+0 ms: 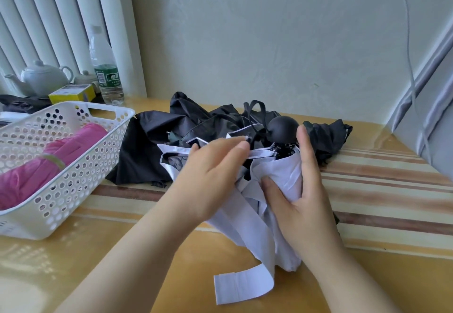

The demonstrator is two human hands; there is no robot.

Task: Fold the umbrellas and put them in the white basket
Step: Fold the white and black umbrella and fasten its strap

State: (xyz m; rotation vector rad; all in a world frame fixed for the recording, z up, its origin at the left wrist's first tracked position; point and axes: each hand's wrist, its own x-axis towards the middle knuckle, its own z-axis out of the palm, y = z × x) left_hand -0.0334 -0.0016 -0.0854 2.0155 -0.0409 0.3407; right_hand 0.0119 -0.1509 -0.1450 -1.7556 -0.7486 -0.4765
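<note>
- The right hand (302, 200) wraps the pale lilac umbrella (277, 185), thumb pressed into the cloth on one side and fingers laid along the other. This grip looks meant to keep the gathered canopy bunched round the shaft.
- The left hand (208, 173) lies over the loose panels, its fingertips (241, 146) curled onto a white-edged fold, apparently pinching it so it can be drawn flat against the bundle.
- Just beyond the right fingertips sits the round black handle (283, 129), with a black loop behind it.
- The closing strap (241, 285) trails free below the right wrist, not yet wound round, so the folding seems midway.
- A black umbrella (171, 138) lies crumpled past the left fingertips, still unfolded.
- Well left of the left hand stands the white basket (81, 165), already holding a rolled pink umbrella (49, 165), close enough for a short reach once each one is tied.
- Behind the basket stand a water bottle (105, 72) and a teapot (41, 80).
</note>
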